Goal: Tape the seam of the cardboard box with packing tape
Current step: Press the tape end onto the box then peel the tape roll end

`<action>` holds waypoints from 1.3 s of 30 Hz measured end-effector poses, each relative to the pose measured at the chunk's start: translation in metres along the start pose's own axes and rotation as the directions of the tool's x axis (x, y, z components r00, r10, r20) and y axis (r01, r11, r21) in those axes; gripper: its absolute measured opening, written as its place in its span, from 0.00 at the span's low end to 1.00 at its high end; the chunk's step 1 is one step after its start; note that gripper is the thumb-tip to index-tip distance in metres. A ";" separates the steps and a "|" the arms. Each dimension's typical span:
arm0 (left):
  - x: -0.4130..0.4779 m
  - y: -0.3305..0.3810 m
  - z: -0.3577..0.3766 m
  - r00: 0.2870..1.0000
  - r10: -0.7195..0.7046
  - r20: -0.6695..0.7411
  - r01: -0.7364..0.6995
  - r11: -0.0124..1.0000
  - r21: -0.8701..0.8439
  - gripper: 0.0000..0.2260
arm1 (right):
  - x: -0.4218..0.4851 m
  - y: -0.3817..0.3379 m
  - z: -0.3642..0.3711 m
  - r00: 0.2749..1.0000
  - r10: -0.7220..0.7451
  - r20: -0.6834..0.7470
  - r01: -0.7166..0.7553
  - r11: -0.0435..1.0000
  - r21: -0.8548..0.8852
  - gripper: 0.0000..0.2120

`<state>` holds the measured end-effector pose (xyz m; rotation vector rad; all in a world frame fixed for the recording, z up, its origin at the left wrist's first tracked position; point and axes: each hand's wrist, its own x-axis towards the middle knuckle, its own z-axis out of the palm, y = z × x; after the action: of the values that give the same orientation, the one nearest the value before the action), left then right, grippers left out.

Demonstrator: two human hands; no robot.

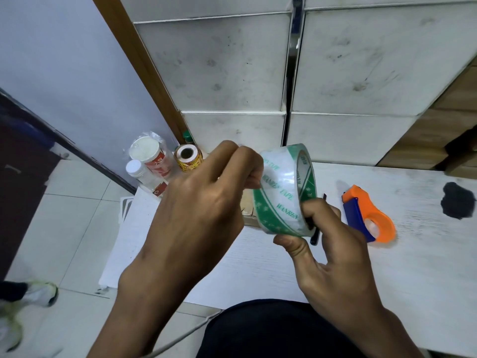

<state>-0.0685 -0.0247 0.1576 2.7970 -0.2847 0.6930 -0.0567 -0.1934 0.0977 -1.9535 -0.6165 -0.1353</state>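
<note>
Seen from above, a person holds a roll of clear packing tape printed with green stripes and lettering (285, 189) in the air over a white wood-grain table (387, 267). The right hand (333, 251) cradles the roll from below, thumb pressed against its lower outer face and fingers curled around its far edge, and it also seems to trap a thin dark stick-like tool, whose kind I cannot tell, against the roll. The left hand (204, 202) reaches in from the left with fingertips bunched and pinching at the roll's surface, probably picking for the loose end. The roll looks light and stiff around its cardboard core, with a slick outer film; it is best gripped through the core or across its edges, while the free end should be taken by a corner since it will cling to skin. A brown cardboard box (247, 210) is barely visible behind the left hand and the roll, so its seam cannot be judged. An orange and blue handheld tape cutter (369, 215) lies on the table to the right, apart from the hands. At the table's far left corner stand a white plastic jar with a red label (152, 157) and a small white-capped bottle (135, 169), both closed, contents unseen, beside a roll of yellow and red printed labels (188, 157).
</note>
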 end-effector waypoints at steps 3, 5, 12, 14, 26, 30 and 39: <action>0.001 0.003 -0.003 0.999 -0.007 0.045 0.004 0.998 0.055 0.12 | 0.000 0.000 0.001 1.000 0.002 0.009 -0.002 1.000 0.008 0.06; 0.002 0.004 -0.005 0.997 -0.018 0.068 0.014 0.998 0.060 0.12 | -0.001 -0.001 0.002 1.000 0.004 0.012 -0.004 1.000 0.012 0.06; 0.003 0.009 -0.010 0.985 -0.112 0.130 0.097 0.989 0.116 0.10 | -0.002 -0.006 0.006 1.000 -0.001 0.000 0.001 1.000 -0.023 0.07; 0.001 0.012 -0.011 0.982 -0.139 0.125 0.123 0.984 0.125 0.10 | -0.002 -0.007 0.007 1.000 0.004 -0.006 -0.004 0.999 -0.034 0.07; -0.010 0.020 0.005 0.959 -0.266 -0.092 0.221 0.913 -0.342 0.13 | 0.000 -0.005 0.007 0.990 0.094 -0.108 -0.094 0.996 0.006 0.08; -0.012 0.020 0.008 0.935 -0.277 -0.222 0.167 0.895 -0.414 0.07 | 0.000 -0.006 0.006 0.989 0.094 -0.115 -0.095 0.996 0.004 0.08; -0.014 0.024 0.014 0.902 -0.263 -0.343 0.159 0.940 -0.302 0.03 | -0.001 -0.007 0.007 0.987 0.108 -0.119 -0.105 0.994 0.031 0.09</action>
<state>-0.0809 -0.0496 0.1436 2.3292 0.0059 1.0332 -0.0619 -0.1851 0.1004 -1.9345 -0.4314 -0.1772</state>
